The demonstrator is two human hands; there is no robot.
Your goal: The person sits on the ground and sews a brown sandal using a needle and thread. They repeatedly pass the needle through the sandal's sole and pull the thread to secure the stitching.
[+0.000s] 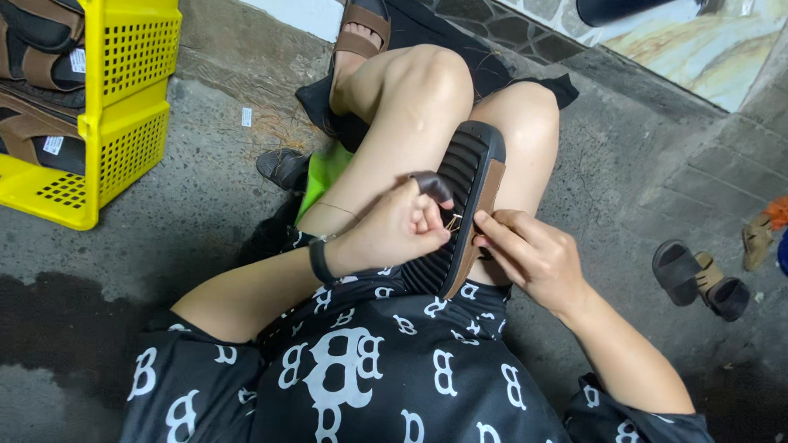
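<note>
I'm fitting a small gold buckle (454, 222) onto sandal (466, 207) strap: left hand (400, 233) fingers pinching it, right hand (532, 255) clamping strap edge; next needs steady alignment.

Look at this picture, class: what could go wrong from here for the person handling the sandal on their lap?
1. The sandal stands on edge on the lap, propped against a knee; it might tip or slide off.
2. A small gold metal piece sits pinched between the left hand and right hand; it could drop onto the cluttered concrete floor and be hard to find.
3. Fingertips close to that metal part could get nicked.
</note>
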